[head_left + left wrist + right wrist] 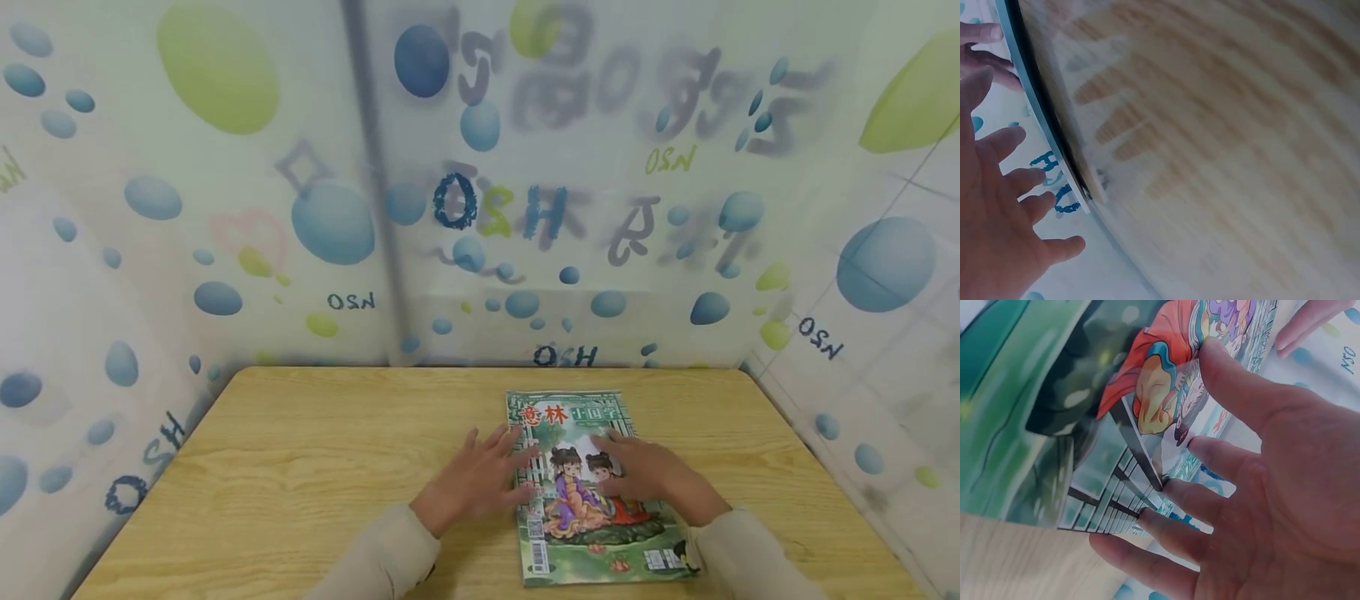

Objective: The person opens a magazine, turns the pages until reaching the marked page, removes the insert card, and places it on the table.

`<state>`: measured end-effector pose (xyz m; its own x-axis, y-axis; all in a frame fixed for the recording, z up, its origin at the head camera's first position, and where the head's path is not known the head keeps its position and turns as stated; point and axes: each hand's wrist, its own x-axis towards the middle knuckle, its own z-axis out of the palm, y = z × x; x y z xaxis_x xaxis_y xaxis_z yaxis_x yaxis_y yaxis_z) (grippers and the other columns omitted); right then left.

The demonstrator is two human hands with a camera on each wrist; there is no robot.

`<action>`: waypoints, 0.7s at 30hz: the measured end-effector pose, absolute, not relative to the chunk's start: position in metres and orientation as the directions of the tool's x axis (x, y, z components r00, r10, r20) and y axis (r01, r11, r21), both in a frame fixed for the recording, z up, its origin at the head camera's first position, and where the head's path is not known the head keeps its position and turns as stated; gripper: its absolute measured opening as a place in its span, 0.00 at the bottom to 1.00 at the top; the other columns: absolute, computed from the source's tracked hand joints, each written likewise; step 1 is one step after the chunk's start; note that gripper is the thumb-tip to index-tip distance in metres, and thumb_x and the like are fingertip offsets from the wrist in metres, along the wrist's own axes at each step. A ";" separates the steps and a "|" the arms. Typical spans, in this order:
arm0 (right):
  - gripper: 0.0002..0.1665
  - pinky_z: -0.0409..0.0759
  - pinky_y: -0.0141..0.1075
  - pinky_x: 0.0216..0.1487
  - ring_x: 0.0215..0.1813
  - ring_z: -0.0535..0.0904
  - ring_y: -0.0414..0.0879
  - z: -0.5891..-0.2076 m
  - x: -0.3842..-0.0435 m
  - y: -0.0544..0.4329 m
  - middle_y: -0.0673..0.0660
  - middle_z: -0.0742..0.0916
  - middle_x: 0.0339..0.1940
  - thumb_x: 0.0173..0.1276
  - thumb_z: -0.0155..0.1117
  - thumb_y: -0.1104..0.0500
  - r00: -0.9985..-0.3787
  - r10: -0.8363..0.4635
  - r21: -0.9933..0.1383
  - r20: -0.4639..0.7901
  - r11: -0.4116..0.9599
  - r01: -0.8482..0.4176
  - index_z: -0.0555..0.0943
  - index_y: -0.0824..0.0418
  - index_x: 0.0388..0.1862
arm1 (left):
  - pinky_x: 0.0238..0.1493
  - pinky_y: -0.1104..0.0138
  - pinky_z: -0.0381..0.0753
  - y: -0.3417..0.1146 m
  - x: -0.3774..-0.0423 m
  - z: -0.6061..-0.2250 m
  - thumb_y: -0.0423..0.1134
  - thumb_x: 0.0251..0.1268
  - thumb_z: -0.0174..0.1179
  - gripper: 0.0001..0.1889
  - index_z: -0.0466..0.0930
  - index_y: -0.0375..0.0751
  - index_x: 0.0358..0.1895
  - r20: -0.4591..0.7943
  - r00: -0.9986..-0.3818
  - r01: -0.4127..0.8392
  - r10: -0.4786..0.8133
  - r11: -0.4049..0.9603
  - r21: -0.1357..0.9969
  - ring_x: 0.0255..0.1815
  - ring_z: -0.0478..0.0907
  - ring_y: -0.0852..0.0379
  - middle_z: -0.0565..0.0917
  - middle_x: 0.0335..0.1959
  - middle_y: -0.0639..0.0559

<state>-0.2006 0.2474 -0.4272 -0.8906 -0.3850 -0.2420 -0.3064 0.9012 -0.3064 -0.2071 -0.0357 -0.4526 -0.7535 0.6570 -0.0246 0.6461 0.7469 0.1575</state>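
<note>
A magazine (600, 546) with a green illustrated cover lies face up on the wooden table (322, 450), two cartoon figures and red title characters on its front. My left hand (480, 479) is at its left edge with fingers spread, the fingertips overlapping the cover in the head view. On the other side, my right hand (652, 471) reaches over the cover's right edge. The right wrist view shows the right hand (1260, 494) with fingers extended along the magazine's cover (1129, 394). In the left wrist view the left hand (1004, 206) has its fingers apart beside the magazine's edge.
A pale curtain (480, 275) printed with blue and green drops and mirrored lettering stands behind the table and along both sides. Light sleeves (382, 554) cover both forearms. The bare wood stretches left and right of the magazine.
</note>
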 end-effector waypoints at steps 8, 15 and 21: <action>0.45 0.70 0.66 0.58 0.69 0.67 0.72 -0.429 -0.200 0.235 0.73 0.67 0.73 0.65 0.70 0.44 -0.899 -0.378 -0.315 -0.223 0.900 -0.300 0.67 0.62 0.75 | 0.72 0.40 0.53 -0.036 -0.203 -0.450 0.71 0.68 0.47 0.37 0.60 0.61 0.77 -0.087 -0.744 0.649 0.663 0.747 0.143 0.78 0.55 0.44 0.58 0.79 0.51; 0.44 0.70 0.66 0.58 0.69 0.67 0.71 -0.432 -0.200 0.226 0.71 0.68 0.74 0.65 0.69 0.43 -0.907 -0.360 -0.293 -0.216 0.910 -0.291 0.68 0.60 0.75 | 0.71 0.39 0.57 -0.039 -0.202 -0.448 0.72 0.63 0.52 0.39 0.63 0.62 0.76 -0.123 -0.755 0.634 0.644 0.765 0.111 0.77 0.57 0.43 0.59 0.78 0.51; 0.44 0.72 0.64 0.57 0.70 0.67 0.69 -0.430 -0.199 0.218 0.69 0.68 0.74 0.65 0.68 0.42 -0.910 -0.355 -0.281 -0.214 0.915 -0.291 0.68 0.59 0.75 | 0.69 0.37 0.57 -0.045 -0.204 -0.445 0.72 0.60 0.55 0.39 0.65 0.63 0.74 -0.144 -0.769 0.609 0.623 0.782 0.135 0.76 0.59 0.44 0.61 0.78 0.52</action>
